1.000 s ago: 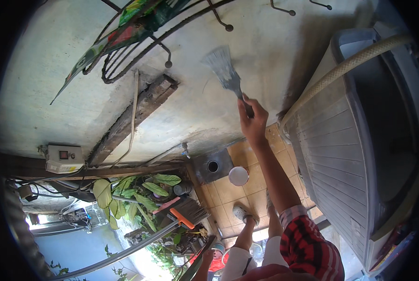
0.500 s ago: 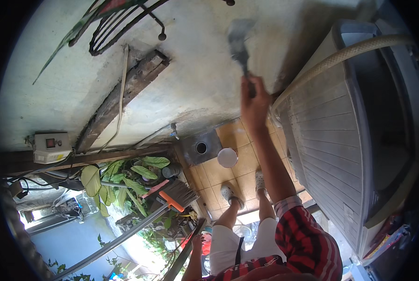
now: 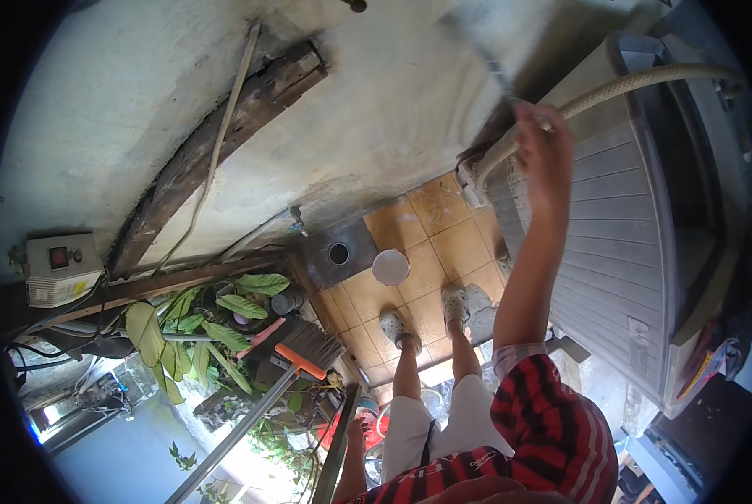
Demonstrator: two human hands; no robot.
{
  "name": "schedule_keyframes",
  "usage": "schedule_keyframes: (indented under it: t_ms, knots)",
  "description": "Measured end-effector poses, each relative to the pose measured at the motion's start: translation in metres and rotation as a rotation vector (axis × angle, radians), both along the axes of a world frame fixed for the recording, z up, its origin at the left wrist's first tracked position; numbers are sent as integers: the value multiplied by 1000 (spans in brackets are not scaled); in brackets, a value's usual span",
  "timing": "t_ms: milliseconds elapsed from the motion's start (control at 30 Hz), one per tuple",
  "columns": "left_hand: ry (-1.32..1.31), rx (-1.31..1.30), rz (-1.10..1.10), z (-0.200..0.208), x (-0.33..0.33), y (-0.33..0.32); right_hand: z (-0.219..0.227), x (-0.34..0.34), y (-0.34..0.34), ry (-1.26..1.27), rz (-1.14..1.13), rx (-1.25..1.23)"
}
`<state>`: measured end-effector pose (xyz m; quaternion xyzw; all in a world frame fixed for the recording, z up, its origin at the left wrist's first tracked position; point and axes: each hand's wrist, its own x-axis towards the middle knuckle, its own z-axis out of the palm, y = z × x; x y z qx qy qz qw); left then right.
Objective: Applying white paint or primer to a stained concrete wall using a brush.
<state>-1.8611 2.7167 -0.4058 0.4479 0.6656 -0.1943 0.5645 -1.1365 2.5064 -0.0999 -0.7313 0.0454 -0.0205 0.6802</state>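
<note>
My right hand point(image 3: 545, 149) is raised and closed around the handle of a flat brush point(image 3: 500, 76). The brush head is smeared by motion over the stained pale wall point(image 3: 393, 118), so I cannot tell if it touches. Beside that hand stands a large grey ribbed plastic cabinet-like unit point(image 3: 602, 218), with a pale braided hose point(image 3: 644, 81) across its top. Low down, my left hand point(image 3: 358, 427) is next to a dark upright post point(image 3: 339, 445); its fingers are too small and foreshortened to read.
A white round container point(image 3: 391, 267) stands on the tan floor tiles point(image 3: 443, 248), near a grey slab with a round hole point(image 3: 338, 254). A tap point(image 3: 298, 220), a wooden beam point(image 3: 225, 143) and a switch box point(image 3: 63, 267) are on the wall. Leafy plants point(image 3: 233, 315) and an orange-headed broom point(image 3: 300, 361) are left.
My right hand has swung right with the brush, whose head now sits farther up and right along the wall. The view has shifted somewhat; my left hand stays by the post.
</note>
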Motion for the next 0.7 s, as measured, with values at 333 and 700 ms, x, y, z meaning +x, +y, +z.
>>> schedule_keyframes:
  t_ms: [333,700]
  knots:
    - [-46,-23,-38,12,13,35,-136,-25,108,-470,-115,-356]
    - [-91,5,-68,-45,-35,73,-106,-52,147,-170,-346,138]
